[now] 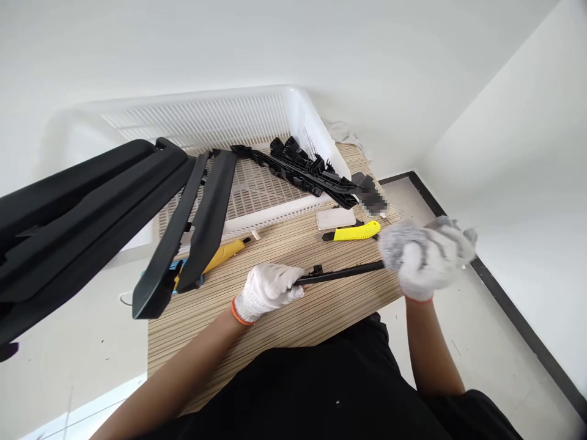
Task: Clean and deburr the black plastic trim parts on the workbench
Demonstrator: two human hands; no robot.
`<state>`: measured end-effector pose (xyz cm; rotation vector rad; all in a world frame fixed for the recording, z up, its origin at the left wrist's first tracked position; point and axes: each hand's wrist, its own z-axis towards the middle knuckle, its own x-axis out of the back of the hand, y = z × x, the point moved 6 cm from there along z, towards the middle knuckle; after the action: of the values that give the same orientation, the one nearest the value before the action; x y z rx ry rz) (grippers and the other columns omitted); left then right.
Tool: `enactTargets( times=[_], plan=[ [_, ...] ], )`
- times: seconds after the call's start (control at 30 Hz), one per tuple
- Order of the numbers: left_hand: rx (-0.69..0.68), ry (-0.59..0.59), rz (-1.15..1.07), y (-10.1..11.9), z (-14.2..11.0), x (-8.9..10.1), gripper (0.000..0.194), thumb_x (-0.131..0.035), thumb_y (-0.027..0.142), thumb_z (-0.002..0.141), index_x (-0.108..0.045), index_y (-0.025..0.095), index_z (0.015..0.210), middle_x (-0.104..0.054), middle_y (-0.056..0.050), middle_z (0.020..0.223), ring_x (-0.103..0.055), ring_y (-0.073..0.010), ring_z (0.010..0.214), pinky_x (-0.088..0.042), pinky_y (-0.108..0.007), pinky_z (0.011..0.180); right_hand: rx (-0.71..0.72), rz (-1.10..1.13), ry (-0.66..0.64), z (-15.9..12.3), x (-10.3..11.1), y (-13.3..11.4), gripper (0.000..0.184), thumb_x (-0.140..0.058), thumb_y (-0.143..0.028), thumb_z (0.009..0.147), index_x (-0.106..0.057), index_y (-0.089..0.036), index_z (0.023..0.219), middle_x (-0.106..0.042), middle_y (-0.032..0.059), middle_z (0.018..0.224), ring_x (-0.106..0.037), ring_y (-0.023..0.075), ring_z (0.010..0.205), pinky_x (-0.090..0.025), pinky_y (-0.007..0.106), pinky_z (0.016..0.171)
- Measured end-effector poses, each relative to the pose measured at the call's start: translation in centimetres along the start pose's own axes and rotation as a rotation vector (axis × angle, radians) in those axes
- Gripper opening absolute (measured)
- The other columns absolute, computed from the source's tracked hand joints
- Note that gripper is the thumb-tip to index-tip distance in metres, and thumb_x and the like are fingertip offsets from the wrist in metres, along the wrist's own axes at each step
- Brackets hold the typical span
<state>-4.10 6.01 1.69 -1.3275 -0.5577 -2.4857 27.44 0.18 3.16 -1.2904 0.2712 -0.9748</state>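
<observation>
Slim black strip held level across the near right part of the desk.
Its long axis runs left to right, roughly along the near edge, the right end slightly farther off; the left grip, white-gloved, has its fingers closed on the left end, while the right end meets the blurred, curled right grip, whose closure I cannot tell. The desk is wood-striped, between white walls and above a pale floor; a yellow cutter and a white case lie toward its right edge. By the far edge, a white slatted basket carries jumbled black parts jutting over its right rim; long black panels cross its left side.
</observation>
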Motion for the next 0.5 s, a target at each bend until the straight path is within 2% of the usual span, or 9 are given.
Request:
enactTargets(
  times=[0.03, 0.07, 0.13, 0.23, 0.33, 0.4, 0.43, 0.47, 0.5],
  plan=[
    [0.010, -0.009, -0.003, 0.1, 0.0, -0.1, 0.056, -0.032, 0.058, 0.109, -0.066, 0.019, 0.086, -0.065, 0.001, 0.062, -0.059, -0.0111, 0.050, -0.029, -0.028, 0.046, 0.137, -0.165, 0.000, -1.0, -1.1, -1.6, 0.028, -0.081, -0.055, 0.069, -0.068, -0.030, 0.068, -0.074, 0.0015, 0.089, -0.057, 0.0304, 0.125, -0.034, 0.061, 0.120],
    [0.020, -0.014, -0.003, 0.2, 0.0, -0.2, 0.057, -0.032, 0.058, 0.109, -0.066, 0.020, 0.085, -0.065, 0.001, 0.061, -0.058, -0.0108, 0.049, -0.028, -0.028, 0.045, 0.234, -0.280, -0.073, -2.3, -2.8, -2.8, 0.029, -0.082, -0.057, 0.068, -0.070, -0.031, 0.070, -0.075, -0.0011, 0.089, -0.061, 0.0293, 0.118, -0.027, 0.064, 0.123],
    [0.025, 0.016, 0.009, 0.4, 0.0, -0.3, 0.059, -0.030, 0.058, 0.109, -0.065, 0.020, 0.082, -0.062, 0.002, 0.057, -0.054, -0.0100, 0.045, -0.026, -0.027, 0.044, 0.356, -0.347, -0.316, -5.4, -6.7, -4.6, 0.029, -0.080, -0.061, 0.071, -0.073, -0.034, 0.077, -0.077, -0.0061, 0.091, -0.068, 0.0250, 0.107, -0.035, 0.063, 0.119],
    [0.029, 0.119, 0.067, 0.6, -0.2, 0.2, 0.063, -0.029, 0.061, 0.108, -0.062, 0.019, 0.074, -0.058, 0.001, 0.052, -0.047, -0.0095, 0.040, -0.025, -0.027, 0.042, 0.350, -0.303, -0.597, -8.8, -10.4, -5.8, 0.028, -0.078, -0.062, 0.076, -0.075, -0.040, 0.094, -0.078, -0.0076, 0.108, -0.069, 0.0233, 0.112, -0.049, 0.051, 0.108],
    [0.078, 0.147, 0.084, 0.6, -0.3, 0.5, 0.065, -0.029, 0.064, 0.107, -0.061, 0.019, 0.073, -0.058, -0.001, 0.052, -0.047, -0.0098, 0.039, -0.027, -0.027, 0.041, 0.253, -0.173, -0.774, -9.0, -11.2, -5.9, 0.033, -0.084, -0.061, 0.071, -0.077, -0.043, 0.098, -0.079, -0.0069, 0.111, -0.070, 0.0236, 0.113, -0.049, 0.049, 0.111],
    [0.085, 0.116, 0.013, 0.6, -0.1, 0.5, 0.064, -0.030, 0.064, 0.107, -0.063, 0.019, 0.075, -0.059, -0.001, 0.052, -0.050, -0.0100, 0.040, -0.028, -0.027, 0.042, 0.094, -0.090, -0.808, -7.4, -10.5, -5.0, 0.031, -0.087, -0.056, 0.070, -0.077, -0.043, 0.096, -0.079, -0.0073, 0.104, -0.071, 0.0208, 0.111, -0.047, 0.046, 0.115],
    [0.075, 0.093, -0.033, 0.7, -0.1, 0.4, 0.063, -0.030, 0.063, 0.107, -0.063, 0.019, 0.077, -0.060, 0.000, 0.053, -0.053, -0.0101, 0.042, -0.028, -0.027, 0.042, -0.009, -0.060, -0.765, -6.2, -9.8, -4.3, 0.025, -0.086, -0.053, 0.073, -0.077, -0.041, 0.093, -0.079, -0.0075, 0.098, -0.071, 0.0185, 0.108, -0.047, 0.044, 0.115],
    [0.065, 0.070, -0.071, 0.8, 0.0, 0.4, 0.062, -0.030, 0.062, 0.108, -0.063, 0.019, 0.078, -0.062, 0.000, 0.055, -0.055, -0.0101, 0.044, -0.029, -0.027, 0.043, -0.123, -0.036, -0.669, -4.9, -8.8, -3.4, 0.016, -0.085, -0.049, 0.077, -0.076, -0.039, 0.087, -0.078, -0.0076, 0.092, -0.072, 0.0161, 0.104, -0.048, 0.042, 0.115],
    [0.055, 0.048, -0.098, 0.8, 0.0, 0.4, 0.061, -0.030, 0.061, 0.108, -0.063, 0.020, 0.079, -0.063, 0.001, 0.056, -0.057, -0.0100, 0.046, -0.029, -0.027, 0.044, -0.237, -0.004, -0.511, -3.4, -7.4, -2.4, 0.012, -0.083, -0.044, 0.080, -0.074, -0.036, 0.079, -0.076, -0.0078, 0.085, -0.072, 0.0143, 0.100, -0.048, 0.040, 0.114]
  ],
)
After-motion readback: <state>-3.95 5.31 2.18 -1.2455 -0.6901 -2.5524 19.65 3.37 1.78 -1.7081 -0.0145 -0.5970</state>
